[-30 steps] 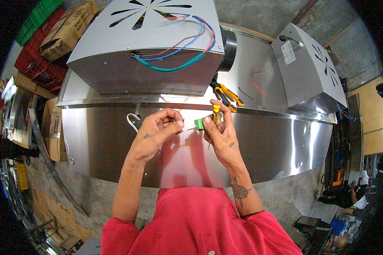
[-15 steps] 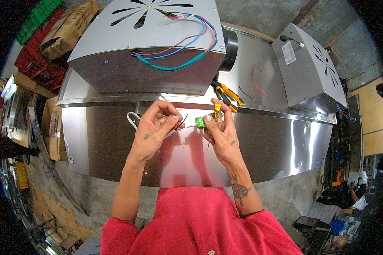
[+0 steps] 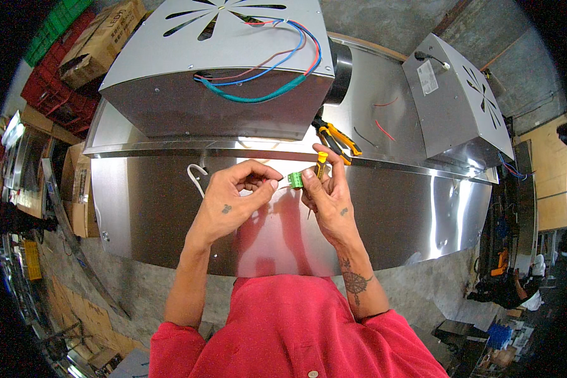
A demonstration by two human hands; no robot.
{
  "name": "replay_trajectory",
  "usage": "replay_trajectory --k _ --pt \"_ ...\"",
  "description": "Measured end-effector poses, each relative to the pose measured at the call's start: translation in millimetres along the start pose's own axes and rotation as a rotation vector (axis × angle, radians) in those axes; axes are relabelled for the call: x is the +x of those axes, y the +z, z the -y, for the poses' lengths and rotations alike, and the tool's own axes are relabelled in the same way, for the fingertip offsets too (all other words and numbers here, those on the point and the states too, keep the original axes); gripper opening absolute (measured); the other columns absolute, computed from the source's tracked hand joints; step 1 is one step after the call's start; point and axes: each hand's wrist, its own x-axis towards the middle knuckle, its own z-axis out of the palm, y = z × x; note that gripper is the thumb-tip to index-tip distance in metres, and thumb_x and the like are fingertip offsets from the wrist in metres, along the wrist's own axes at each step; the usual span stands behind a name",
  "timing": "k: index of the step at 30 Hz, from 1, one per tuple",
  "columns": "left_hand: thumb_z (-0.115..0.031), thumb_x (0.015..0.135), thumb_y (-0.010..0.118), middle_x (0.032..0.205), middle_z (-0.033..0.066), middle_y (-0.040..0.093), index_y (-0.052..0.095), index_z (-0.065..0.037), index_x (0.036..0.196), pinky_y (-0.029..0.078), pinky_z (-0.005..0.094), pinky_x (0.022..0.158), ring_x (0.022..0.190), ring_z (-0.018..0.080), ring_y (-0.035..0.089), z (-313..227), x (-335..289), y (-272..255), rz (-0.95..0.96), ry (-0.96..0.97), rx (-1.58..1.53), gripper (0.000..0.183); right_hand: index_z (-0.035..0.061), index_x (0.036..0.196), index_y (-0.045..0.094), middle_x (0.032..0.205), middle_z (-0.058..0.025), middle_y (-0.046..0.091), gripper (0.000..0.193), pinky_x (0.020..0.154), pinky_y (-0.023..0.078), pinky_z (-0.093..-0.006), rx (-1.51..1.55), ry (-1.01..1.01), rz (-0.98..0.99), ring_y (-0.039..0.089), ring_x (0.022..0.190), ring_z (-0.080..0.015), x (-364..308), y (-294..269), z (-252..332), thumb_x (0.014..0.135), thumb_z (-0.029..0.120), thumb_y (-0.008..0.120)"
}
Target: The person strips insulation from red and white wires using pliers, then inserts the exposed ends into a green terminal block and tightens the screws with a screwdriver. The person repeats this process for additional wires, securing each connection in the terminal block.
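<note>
My right hand (image 3: 329, 196) pinches a green screw terminal block (image 3: 295, 180) between thumb and finger. It also keeps a small screwdriver (image 3: 321, 165) with a yellow and black handle, the thin shaft pointing down below the fingers. Just left of the block, my left hand (image 3: 234, 194) is closed in a pinch, its fingertips close to the block's left side. A white cable (image 3: 197, 177) loops out from behind that hand. Its thin wire ends are mostly hidden by the fingers, and whether one is inside the block I cannot tell.
Ahead stands a large metal box (image 3: 233, 63) with blue, red and brown wires (image 3: 258, 99). Yellow-black pliers (image 3: 335, 142) and wire scraps (image 3: 384, 131) lie on the steel surface (image 3: 409, 208). A second metal box (image 3: 450, 101) stands right; cartons (image 3: 101, 41) and crates are left.
My left hand has moved right and turned, bringing its pinched fingertips close to the green block. The red and black wire ends are now mostly covered. My right hand stays almost still.
</note>
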Motion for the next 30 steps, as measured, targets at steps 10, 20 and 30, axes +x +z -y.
replay_trajectory --k 10,20,30 --pt "-0.020 0.097 0.078 0.102 0.0068 0.078 0.080 -0.001 0.108 0.055 0.0291 0.088 0.095 0.0120 0.070 -14 0 -6 0.036 0.002 0.171 0.022 0.0137 0.159 0.031 0.120 -0.0120 0.071 0.062 0.067 0.054 -0.0262 -0.061 -0.027 0.020 0.065 0.092 -0.0109 -1 3 5 0.109 0.024 0.066" --pt "-0.017 0.096 0.079 0.102 0.0063 0.078 0.080 -0.001 0.108 0.054 0.0289 0.087 0.094 0.0121 0.069 -11 2 -5 0.053 0.007 0.146 0.020 0.0132 0.159 0.034 0.111 -0.0055 0.071 0.063 0.077 0.048 -0.0263 -0.088 -0.019 0.022 0.062 0.093 -0.0095 0 1 9 0.107 0.022 0.069" --pt "-0.019 0.096 0.080 0.098 0.0065 0.078 0.080 0.000 0.107 0.054 0.0286 0.084 0.091 0.0109 0.068 -13 2 -4 0.040 -0.014 0.169 0.022 0.0108 0.159 0.035 0.100 -0.0019 0.065 0.065 0.083 0.048 -0.0279 -0.184 -0.031 0.037 0.060 0.095 -0.0101 2 0 11 0.105 0.020 0.071"
